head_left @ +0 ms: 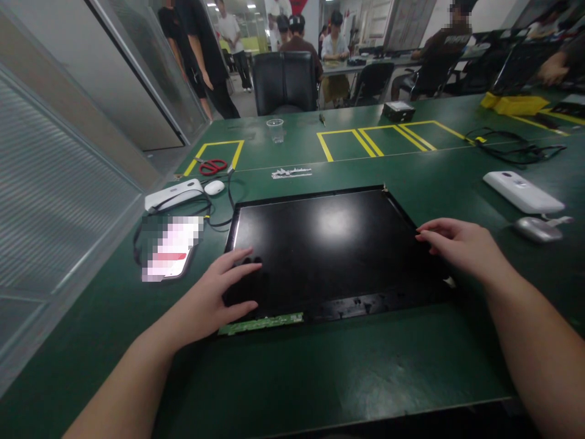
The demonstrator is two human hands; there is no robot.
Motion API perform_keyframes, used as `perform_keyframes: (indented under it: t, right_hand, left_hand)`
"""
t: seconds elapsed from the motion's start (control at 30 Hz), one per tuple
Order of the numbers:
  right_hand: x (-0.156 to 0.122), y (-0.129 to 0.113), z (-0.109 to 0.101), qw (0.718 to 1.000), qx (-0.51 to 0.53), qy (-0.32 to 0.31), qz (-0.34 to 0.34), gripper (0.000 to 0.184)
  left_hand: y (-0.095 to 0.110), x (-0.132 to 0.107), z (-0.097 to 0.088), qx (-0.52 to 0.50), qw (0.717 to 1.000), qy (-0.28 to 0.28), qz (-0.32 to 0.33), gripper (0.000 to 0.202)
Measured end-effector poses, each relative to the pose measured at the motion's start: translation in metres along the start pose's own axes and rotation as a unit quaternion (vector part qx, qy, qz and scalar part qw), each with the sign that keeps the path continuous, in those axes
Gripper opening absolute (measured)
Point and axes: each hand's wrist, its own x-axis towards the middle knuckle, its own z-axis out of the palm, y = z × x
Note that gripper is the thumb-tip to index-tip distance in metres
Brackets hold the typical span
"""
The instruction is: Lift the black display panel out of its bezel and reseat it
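A black flat display panel point(333, 244) lies face up on the green table point(320, 378), with a thin green circuit strip point(260, 324) showing along its near left edge. My left hand point(214, 299) rests on the panel's near left corner, fingers stretched out flat on the glass. My right hand point(461, 247) lies over the panel's right edge, fingers extended and lightly curled, touching the frame. Neither hand holds anything.
A phone point(171, 250), cables, a white box point(172, 194) and a white mouse point(214, 187) sit to the left. Red scissors point(212, 166), a clear cup point(275, 129) and small white parts point(291, 173) lie beyond. White device point(523, 192) and grey mouse point(539, 228) right. People sit behind.
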Motion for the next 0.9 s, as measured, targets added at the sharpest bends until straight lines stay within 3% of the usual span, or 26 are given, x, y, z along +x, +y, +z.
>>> perform_keyframes:
  t: [0.07,0.2,0.43,0.9]
  right_hand:
    - [0.001,0.002,0.001,1.000,-0.005,-0.002,0.003,0.021]
    - [0.002,0.004,0.001,1.000,-0.007,-0.006,0.002,0.022]
    - [0.005,0.006,0.000,1.000,-0.006,-0.010,0.004,0.022]
    - [0.004,0.005,0.002,1.000,-0.010,0.002,-0.015,0.023]
  left_hand:
    - [0.003,-0.001,-0.002,-0.031,0.999,-0.032,0.015,0.051]
    - [0.004,-0.002,-0.007,-0.053,0.997,-0.033,0.049,0.041]
    - [-0.001,-0.005,-0.018,-0.003,0.992,-0.061,0.114,0.041]
    - [0.001,-0.004,-0.016,0.029,0.982,-0.030,0.185,0.044]
